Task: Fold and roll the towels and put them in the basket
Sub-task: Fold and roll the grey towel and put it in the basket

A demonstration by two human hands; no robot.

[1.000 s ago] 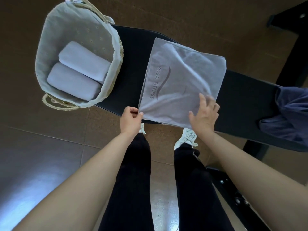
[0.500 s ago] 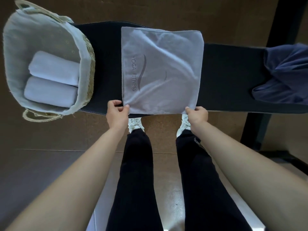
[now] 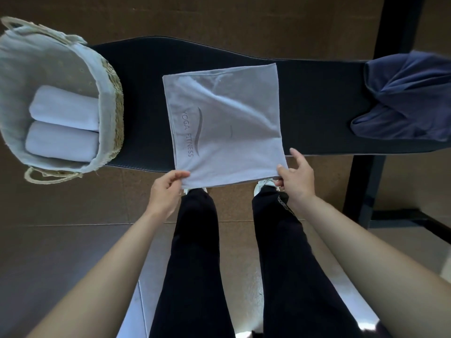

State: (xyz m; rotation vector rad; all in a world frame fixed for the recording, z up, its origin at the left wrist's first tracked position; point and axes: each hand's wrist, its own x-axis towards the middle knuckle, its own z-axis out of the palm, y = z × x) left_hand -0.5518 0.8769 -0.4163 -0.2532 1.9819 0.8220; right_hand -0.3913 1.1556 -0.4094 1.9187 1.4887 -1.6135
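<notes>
A light grey folded towel (image 3: 227, 128) printed "YOGA FITNESS" lies flat on the black bench (image 3: 317, 106), its near edge hanging over the bench's front. My left hand (image 3: 166, 191) pinches the towel's near left corner. My right hand (image 3: 296, 178) pinches the near right corner with thumb and lower fingers, its other fingers spread. At the left stands a woven basket (image 3: 111, 98) with a pale liner, holding two rolled light towels (image 3: 63, 129) side by side.
A dark blue towel (image 3: 405, 103) lies crumpled on the bench's right end. A black post (image 3: 380, 118) and frame stand at the right. My legs in black trousers and white shoes are below the bench edge, on a brown tiled floor.
The towel sits squarer on the bench and a little rightward in view. My right hand went from pressing on the towel to holding its near right corner. The camera view has shifted.
</notes>
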